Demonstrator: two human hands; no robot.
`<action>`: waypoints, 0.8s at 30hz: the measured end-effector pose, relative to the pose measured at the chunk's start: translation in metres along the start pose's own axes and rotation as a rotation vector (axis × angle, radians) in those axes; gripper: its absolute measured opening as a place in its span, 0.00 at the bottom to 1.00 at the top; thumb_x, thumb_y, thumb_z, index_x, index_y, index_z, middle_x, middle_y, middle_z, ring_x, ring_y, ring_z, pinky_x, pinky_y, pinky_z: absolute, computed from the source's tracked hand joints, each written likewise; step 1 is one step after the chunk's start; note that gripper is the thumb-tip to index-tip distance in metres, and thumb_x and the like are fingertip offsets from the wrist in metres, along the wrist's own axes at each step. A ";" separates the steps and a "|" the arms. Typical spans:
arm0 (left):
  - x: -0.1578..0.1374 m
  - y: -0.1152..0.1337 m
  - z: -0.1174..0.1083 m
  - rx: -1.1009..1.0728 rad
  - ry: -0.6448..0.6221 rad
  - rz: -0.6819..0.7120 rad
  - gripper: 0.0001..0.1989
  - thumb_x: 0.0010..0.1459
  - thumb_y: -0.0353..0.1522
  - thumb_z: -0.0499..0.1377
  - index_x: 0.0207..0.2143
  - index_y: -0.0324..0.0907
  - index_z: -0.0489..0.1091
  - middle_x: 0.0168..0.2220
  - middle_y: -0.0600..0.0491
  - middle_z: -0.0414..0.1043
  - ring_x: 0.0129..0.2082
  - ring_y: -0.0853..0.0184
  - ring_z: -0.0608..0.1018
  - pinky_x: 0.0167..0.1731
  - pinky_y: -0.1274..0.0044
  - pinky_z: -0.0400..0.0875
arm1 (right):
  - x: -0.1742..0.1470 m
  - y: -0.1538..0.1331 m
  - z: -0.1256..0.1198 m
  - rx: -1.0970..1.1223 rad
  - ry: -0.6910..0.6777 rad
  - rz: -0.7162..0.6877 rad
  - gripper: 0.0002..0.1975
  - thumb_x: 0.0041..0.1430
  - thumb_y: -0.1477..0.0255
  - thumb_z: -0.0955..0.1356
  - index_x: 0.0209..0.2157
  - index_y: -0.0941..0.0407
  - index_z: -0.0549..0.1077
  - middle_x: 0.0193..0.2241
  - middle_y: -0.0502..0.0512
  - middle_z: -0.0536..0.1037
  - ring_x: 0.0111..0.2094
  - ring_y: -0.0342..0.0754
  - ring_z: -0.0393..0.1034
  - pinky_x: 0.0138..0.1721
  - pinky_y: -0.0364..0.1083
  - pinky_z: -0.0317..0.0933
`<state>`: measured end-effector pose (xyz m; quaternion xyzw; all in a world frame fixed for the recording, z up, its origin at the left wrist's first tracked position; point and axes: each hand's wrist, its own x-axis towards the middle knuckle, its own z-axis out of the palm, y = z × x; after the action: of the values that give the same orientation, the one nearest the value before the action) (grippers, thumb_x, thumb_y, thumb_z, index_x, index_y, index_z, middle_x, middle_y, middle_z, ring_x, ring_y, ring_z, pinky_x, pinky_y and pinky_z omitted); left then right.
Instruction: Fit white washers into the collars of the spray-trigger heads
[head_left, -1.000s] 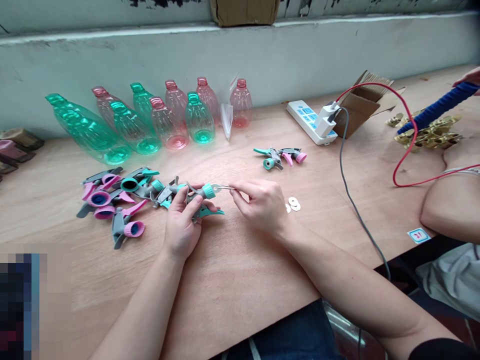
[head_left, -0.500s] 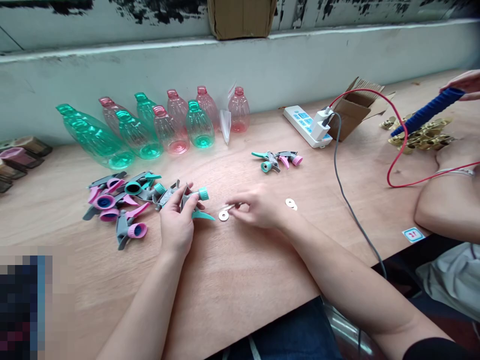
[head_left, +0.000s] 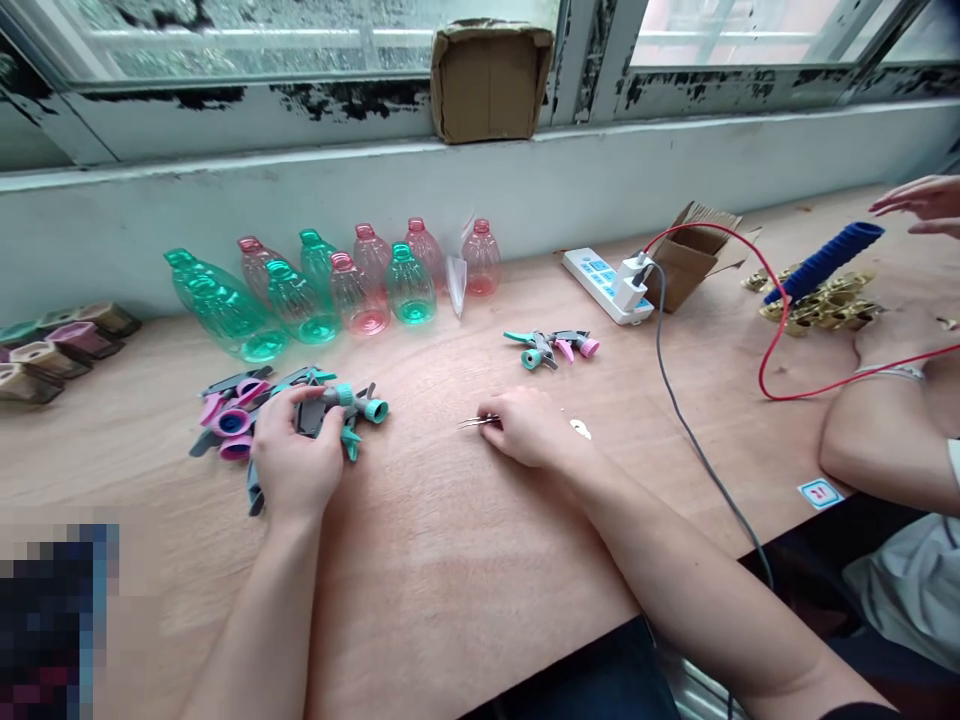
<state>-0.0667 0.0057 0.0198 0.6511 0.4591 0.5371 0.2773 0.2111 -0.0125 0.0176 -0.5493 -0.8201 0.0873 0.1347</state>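
Note:
My left hand [head_left: 296, 455] is at the right side of a pile of spray trigger heads, closed around a grey spray trigger head [head_left: 310, 417]. Its fingers partly hide it, and I cannot tell its outline from the teal-capped ones touching it. Pink-and-grey trigger heads [head_left: 231, 422] lie left of the hand. My right hand [head_left: 521, 428] rests on the table, pinching metal tweezers [head_left: 472, 422] whose thin tips point left. Beyond the right wrist lie flat white washers [head_left: 580, 429]. Two more trigger heads [head_left: 551, 347], one teal and one pink, sit farther back.
Green and pink clear bottles [head_left: 412, 290] stand along the wall. A power strip [head_left: 604, 285] with a red and a grey cable lies at the right. Near an open carton [head_left: 690, 260], another person's hand [head_left: 926, 200] hovers by a blue roll [head_left: 825, 262] and brass parts.
My left hand has carried the trigger head left to the pile. The washer by my right fingertips no longer shows. The view has tilted up; the other person's hand is off the blue roll.

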 end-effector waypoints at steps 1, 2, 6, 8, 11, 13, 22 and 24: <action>0.000 0.000 -0.001 0.168 0.105 0.049 0.12 0.56 0.27 0.61 0.43 0.48 0.70 0.49 0.56 0.68 0.57 0.49 0.64 0.54 0.58 0.59 | 0.000 0.004 -0.002 -0.010 0.010 0.059 0.06 0.56 0.73 0.67 0.31 0.53 0.78 0.30 0.55 0.79 0.33 0.50 0.71 0.30 0.45 0.54; 0.000 0.000 0.000 0.290 0.147 0.087 0.12 0.55 0.28 0.62 0.42 0.47 0.71 0.50 0.54 0.67 0.58 0.46 0.63 0.56 0.55 0.54 | 0.000 0.009 -0.004 -0.016 0.030 0.118 0.07 0.56 0.73 0.67 0.31 0.53 0.78 0.30 0.55 0.79 0.33 0.51 0.71 0.30 0.46 0.55; -0.004 0.011 0.012 0.616 0.206 0.231 0.13 0.55 0.31 0.62 0.44 0.47 0.72 0.56 0.47 0.62 0.60 0.41 0.59 0.59 0.50 0.46 | 0.005 0.027 -0.007 0.010 0.243 0.327 0.07 0.57 0.71 0.66 0.34 0.53 0.78 0.36 0.56 0.79 0.37 0.52 0.72 0.35 0.46 0.59; -0.008 0.017 0.021 0.676 0.178 0.268 0.13 0.55 0.32 0.62 0.44 0.47 0.72 0.55 0.45 0.62 0.60 0.42 0.59 0.59 0.51 0.49 | 0.008 0.036 -0.007 0.027 0.378 0.406 0.09 0.58 0.68 0.66 0.38 0.53 0.77 0.42 0.57 0.77 0.40 0.52 0.72 0.37 0.47 0.61; -0.011 0.020 0.033 0.728 0.044 0.314 0.12 0.55 0.33 0.61 0.43 0.45 0.72 0.52 0.43 0.65 0.57 0.45 0.64 0.57 0.54 0.56 | 0.014 0.048 -0.003 0.031 0.462 0.504 0.14 0.58 0.66 0.67 0.46 0.53 0.75 0.46 0.58 0.75 0.41 0.54 0.72 0.38 0.48 0.63; -0.013 0.018 0.038 0.769 -0.086 0.360 0.11 0.56 0.34 0.61 0.42 0.45 0.72 0.50 0.43 0.67 0.55 0.47 0.66 0.54 0.56 0.60 | 0.018 0.053 -0.001 0.026 0.448 0.548 0.16 0.58 0.66 0.68 0.48 0.53 0.74 0.46 0.59 0.75 0.41 0.55 0.72 0.39 0.49 0.63; -0.001 -0.005 0.025 0.843 -0.114 0.468 0.04 0.57 0.34 0.60 0.33 0.47 0.76 0.39 0.47 0.74 0.43 0.51 0.73 0.44 0.63 0.63 | 0.023 0.051 0.000 0.032 0.397 0.535 0.11 0.61 0.68 0.65 0.43 0.53 0.76 0.41 0.57 0.79 0.42 0.53 0.73 0.40 0.47 0.63; -0.001 -0.003 0.020 0.862 -0.046 0.453 0.05 0.58 0.34 0.59 0.32 0.47 0.76 0.35 0.47 0.74 0.40 0.53 0.74 0.41 0.65 0.63 | 0.023 0.047 -0.002 0.055 0.416 0.517 0.12 0.62 0.68 0.64 0.43 0.53 0.77 0.42 0.57 0.79 0.41 0.53 0.73 0.40 0.47 0.63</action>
<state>-0.0481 0.0087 0.0115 0.8020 0.4801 0.3303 -0.1314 0.2451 0.0267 0.0084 -0.7414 -0.6058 0.0268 0.2875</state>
